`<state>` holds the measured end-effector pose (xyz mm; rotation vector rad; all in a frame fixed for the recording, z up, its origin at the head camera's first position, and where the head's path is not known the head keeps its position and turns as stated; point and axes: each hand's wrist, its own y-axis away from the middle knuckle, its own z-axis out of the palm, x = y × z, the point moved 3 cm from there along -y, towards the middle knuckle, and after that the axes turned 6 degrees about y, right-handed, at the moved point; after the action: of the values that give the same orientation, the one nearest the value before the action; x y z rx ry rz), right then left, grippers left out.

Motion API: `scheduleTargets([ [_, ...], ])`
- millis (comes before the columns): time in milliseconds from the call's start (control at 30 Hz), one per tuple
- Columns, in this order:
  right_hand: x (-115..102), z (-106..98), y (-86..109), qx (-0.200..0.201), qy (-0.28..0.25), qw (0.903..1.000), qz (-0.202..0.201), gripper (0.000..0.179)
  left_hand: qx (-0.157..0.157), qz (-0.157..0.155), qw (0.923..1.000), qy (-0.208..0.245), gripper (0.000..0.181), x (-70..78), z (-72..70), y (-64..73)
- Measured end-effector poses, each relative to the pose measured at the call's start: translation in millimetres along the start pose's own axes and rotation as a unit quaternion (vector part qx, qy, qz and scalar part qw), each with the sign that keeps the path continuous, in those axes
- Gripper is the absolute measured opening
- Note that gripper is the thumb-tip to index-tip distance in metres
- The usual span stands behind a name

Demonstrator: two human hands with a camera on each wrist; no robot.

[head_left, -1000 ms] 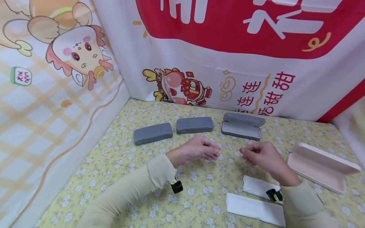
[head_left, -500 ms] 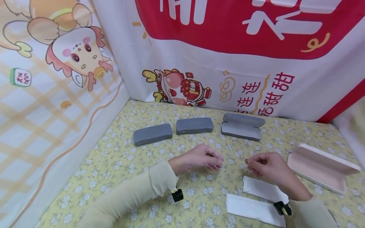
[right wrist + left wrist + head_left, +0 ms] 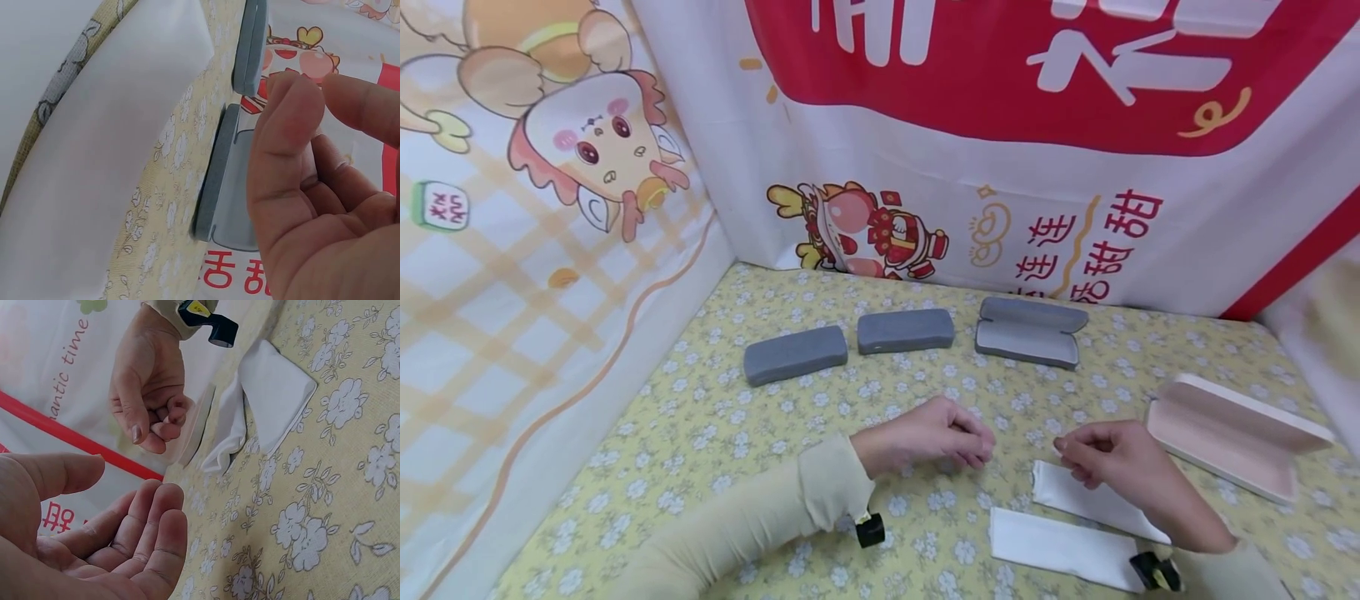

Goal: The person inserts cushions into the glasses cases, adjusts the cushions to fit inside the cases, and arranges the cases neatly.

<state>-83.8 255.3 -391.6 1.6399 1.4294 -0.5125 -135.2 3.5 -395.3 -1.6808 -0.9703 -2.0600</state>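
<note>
Tablecloth (image 3: 1011, 475) gap between left hand (image 3: 927, 435), right hand (image 3: 1108, 454), both loosely curled, empty; edge of white strip (image 3: 1084, 502) near right hand.

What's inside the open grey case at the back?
In the head view, the open grey case shows a pale interior and no visible contents. Its front rim may hide the nearest strip inside; in the right wrist view, the right hand covers part.

A yellow floral cloth (image 3: 692, 442) spreads across the head view's lower half. At upper left, a checked sheet (image 3: 490, 275) bears an upside-down cartoon animal (image 3: 591, 133). A white sheet (image 3: 880, 150) hangs behind, with a red panel (image 3: 985, 108) at upper right and a sideways cartoon figure (image 3: 850, 221) just above centre.
</note>
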Motion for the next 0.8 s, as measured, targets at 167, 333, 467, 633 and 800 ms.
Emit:
scheduleTargets([
  [167,2.4,1.9,4.2,-0.001,0.005,1.0000,0.002,0.021,0.001,-0.007,1.0000,-0.001,0.022,-2.6,4.3,-0.1],
  [333,16.8,0.5,10.2,-0.007,0.014,0.9995,0.028,0.025,-0.022,-0.005,0.9996,-0.015,0.021,-3.4,8.9,0.0],
  [467,29.3,-0.2,16.0,-0.007,0.011,0.9989,0.045,0.023,-0.046,-0.011,0.9988,-0.012,0.022,-5.0,13.1,-0.3],
  [633,38.0,0.1,20.5,-0.015,-0.002,0.9984,0.055,0.023,-0.058,-0.022,0.9980,-0.009,0.021,-8.0,15.5,0.7],
  [800,42.8,-0.1,26.3,-0.016,-0.001,0.9969,0.077,0.023,-0.069,-0.032,0.9965,-0.036,0.022,-11.0,17.2,0.0],
])
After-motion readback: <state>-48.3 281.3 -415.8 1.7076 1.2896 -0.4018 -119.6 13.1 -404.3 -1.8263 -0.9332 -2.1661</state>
